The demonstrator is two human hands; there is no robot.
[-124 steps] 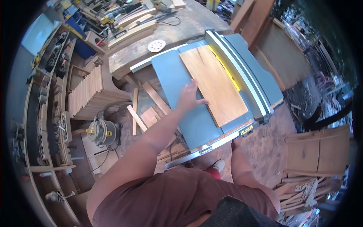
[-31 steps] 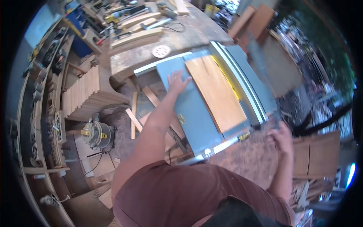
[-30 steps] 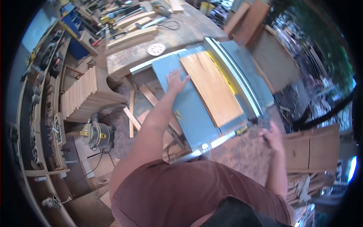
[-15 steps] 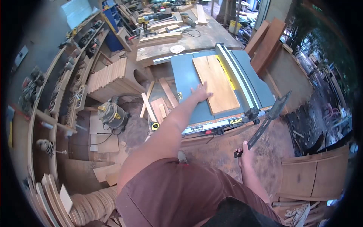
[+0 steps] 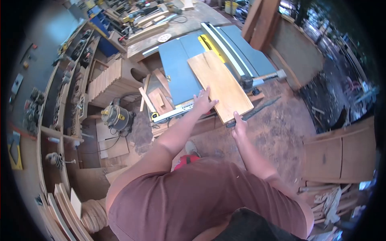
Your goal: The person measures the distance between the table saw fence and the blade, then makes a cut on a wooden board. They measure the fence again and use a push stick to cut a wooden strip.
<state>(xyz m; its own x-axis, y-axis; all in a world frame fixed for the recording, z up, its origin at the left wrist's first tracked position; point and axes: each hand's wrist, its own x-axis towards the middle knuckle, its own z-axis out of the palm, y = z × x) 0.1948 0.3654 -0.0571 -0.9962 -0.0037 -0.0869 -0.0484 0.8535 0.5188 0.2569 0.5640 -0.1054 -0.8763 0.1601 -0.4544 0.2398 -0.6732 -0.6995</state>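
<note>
A light wooden board lies slantwise over the blue-grey table of a table saw, its near end reaching past the front edge. My left hand rests on the board's left edge with its fingers spread. At the near right corner my right hand grips the board, thumb on top and the other fingers hidden underneath. A long dark tool sticks out from under the board beside my right hand; its handle end is mostly covered.
Beyond the yellow insert runs the saw's fence. A workbench with tools and wood strips stands behind. At left are a shop vacuum, stacked wooden pieces and shelves. Dark boards lean at back right.
The board has moved back toward me, off the front edge. My right hand, which held the dark tool out to the right, has come to the board's near end. The view has shifted.
</note>
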